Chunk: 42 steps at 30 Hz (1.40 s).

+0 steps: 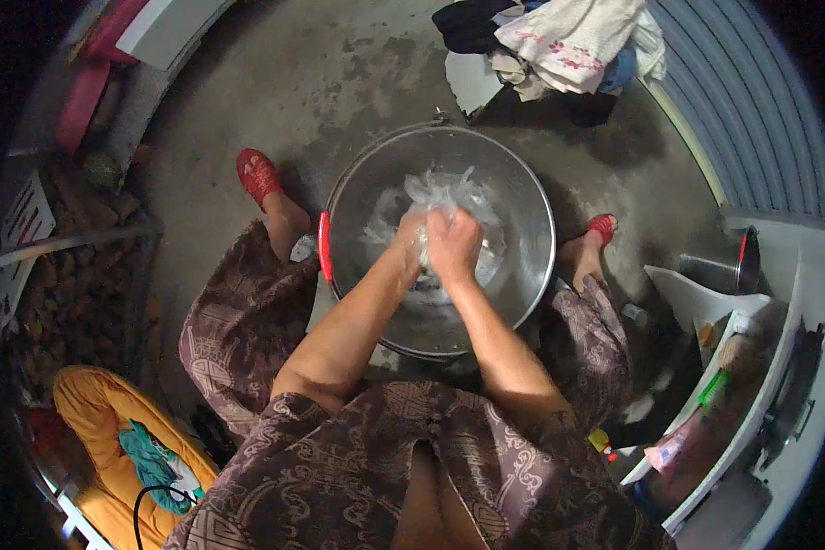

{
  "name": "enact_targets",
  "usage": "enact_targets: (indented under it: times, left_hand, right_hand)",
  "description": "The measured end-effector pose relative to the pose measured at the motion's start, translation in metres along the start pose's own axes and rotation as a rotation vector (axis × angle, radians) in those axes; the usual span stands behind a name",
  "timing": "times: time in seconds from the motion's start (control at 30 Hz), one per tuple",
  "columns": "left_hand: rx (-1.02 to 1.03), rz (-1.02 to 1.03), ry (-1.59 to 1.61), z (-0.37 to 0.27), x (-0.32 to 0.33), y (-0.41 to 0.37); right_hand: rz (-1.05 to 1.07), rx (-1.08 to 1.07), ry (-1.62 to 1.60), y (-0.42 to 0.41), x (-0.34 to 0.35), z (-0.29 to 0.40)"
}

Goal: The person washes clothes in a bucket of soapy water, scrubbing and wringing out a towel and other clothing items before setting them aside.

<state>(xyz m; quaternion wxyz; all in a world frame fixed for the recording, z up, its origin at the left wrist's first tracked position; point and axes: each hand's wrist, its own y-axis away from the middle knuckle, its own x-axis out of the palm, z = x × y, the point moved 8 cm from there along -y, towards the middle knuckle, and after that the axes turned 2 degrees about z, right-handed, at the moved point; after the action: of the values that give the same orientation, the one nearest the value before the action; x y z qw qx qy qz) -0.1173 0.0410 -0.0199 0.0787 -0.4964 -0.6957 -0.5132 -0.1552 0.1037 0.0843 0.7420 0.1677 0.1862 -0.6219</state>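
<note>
A round metal bucket point(515, 289) with a red grip point(325, 246) on its wire handle stands on the floor between my feet. Both of my hands are inside its rim, close together. My right hand point(456, 244) is clenched on a whitish, translucent wet cloth point(447, 189). My left hand point(411, 237) is pressed right beside it, its fingers curled on the same cloth and partly hidden by my right hand. Crumpled folds of the cloth spread out beyond my knuckles. Blur keeps me from telling whether it is fabric or thin plastic.
Heaped clothes and a white towel point(570, 41) lie ahead at the right. An open white drawer point(729, 426) holding small items is at my right, near a dark container point(729, 265). An orange padded garment point(96, 405) lies at my left, below a stack of firewood point(75, 302).
</note>
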Motion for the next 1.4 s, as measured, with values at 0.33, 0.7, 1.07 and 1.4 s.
enact_targets:
  times: [0.33,0.7,1.07,1.4]
  left_hand:
    - [0.455,-0.237,-1.408,-0.025,0.036,0.033]
    - [0.374,-0.383,-0.826,-0.156,-0.063,0.053]
    - [0.839,-0.795,-1.652,-0.163,-0.001,0.086]
    - [0.985,-0.753,-1.627,-0.167,0.004,0.089]
  right_hand:
    - [-0.21,0.817,-0.902,-0.01,-0.003,-0.182]
    - [-0.181,0.713,-1.304,-0.06,0.096,-0.038]
    - [1.249,0.027,0.334,0.138,0.046,-0.024]
    - [1.018,-0.743,1.734,-0.048,-0.038,-0.008]
